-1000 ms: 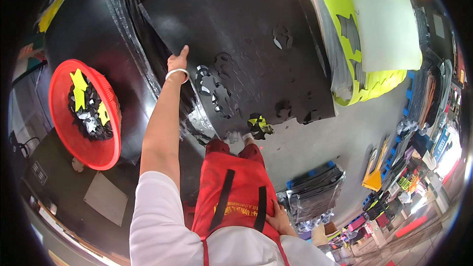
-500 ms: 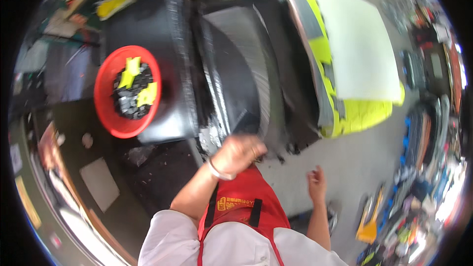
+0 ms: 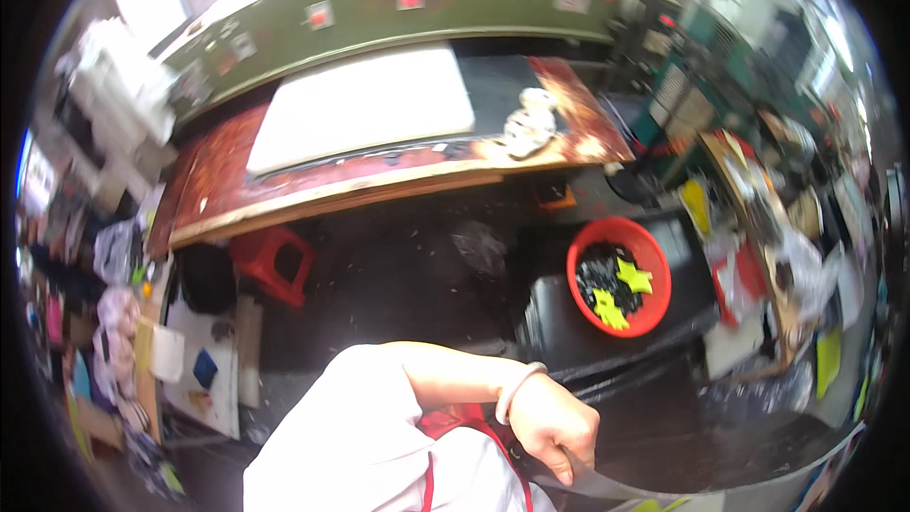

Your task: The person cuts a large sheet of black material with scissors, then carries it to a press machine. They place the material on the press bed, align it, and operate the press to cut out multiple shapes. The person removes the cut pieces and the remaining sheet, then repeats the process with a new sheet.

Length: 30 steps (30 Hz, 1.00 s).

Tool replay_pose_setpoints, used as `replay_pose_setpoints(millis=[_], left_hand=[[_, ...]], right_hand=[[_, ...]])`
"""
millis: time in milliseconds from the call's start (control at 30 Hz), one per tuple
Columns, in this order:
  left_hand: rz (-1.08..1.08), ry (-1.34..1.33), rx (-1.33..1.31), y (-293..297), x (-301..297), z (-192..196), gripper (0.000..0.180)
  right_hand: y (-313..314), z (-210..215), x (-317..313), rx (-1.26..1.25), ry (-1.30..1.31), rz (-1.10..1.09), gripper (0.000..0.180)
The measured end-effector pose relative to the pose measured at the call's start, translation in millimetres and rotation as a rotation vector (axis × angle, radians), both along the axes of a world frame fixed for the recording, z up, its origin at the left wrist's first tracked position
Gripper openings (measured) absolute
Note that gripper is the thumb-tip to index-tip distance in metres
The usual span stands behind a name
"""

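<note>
My left hand (image 3: pixel 557 425), with a pale bracelet on its wrist, is closed on the edge of a thin black sheet (image 3: pixel 664 460) at the lower right; the arm crosses in front of my white shirt and red apron. A little beyond the hand, a red basin (image 3: pixel 583 256) holding black scraps and yellow star-shaped cutouts rests on a stack of black sheets (image 3: pixel 550 322). My right hand is out of view.
A long brown workbench (image 3: pixel 227 180) under a green machine carries a white board (image 3: pixel 365 104) and a pale crumpled cloth (image 3: pixel 529 125). A red stool (image 3: pixel 275 261) stands below it. Cluttered tables and boxes line both sides.
The view has swung round from the black roll and yellow sheet to the workbench. The red basin now lies to the right. My right hand has left the picture; my left keeps the black sheet.
</note>
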<state>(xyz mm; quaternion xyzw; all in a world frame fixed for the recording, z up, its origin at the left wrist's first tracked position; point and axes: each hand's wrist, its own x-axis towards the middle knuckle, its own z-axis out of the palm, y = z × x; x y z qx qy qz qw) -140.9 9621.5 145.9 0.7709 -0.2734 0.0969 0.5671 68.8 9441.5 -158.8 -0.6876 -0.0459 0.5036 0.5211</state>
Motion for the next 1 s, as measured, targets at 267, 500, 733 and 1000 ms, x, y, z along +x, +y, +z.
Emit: replay_pose_setpoints(millis=[267, 500, 733, 1000], left_hand=[[0.284, -0.173, 0.156, 24.0, -174.0, 29.9, 0.025], [0.955, -0.15, 0.104, 89.0, -367.5, 68.2, 0.016], [1.96, -0.073, -0.173, 150.9, -536.2, 32.6, 0.02], [2.535, 0.967, -0.007, 212.5, -643.2, -84.8, 0.057]], right_hand=[[151.3, 66.1, -94.9, 0.122, -0.092, 0.243, 0.064], [263.0, 115.0, -175.0, 0.246, -0.158, 0.194, 0.067], [462.9, 204.2, -188.7, 0.744, -0.114, 0.227, 0.071], [590.1, 166.5, -276.1, 0.196, -0.636, 0.701, 0.042]])
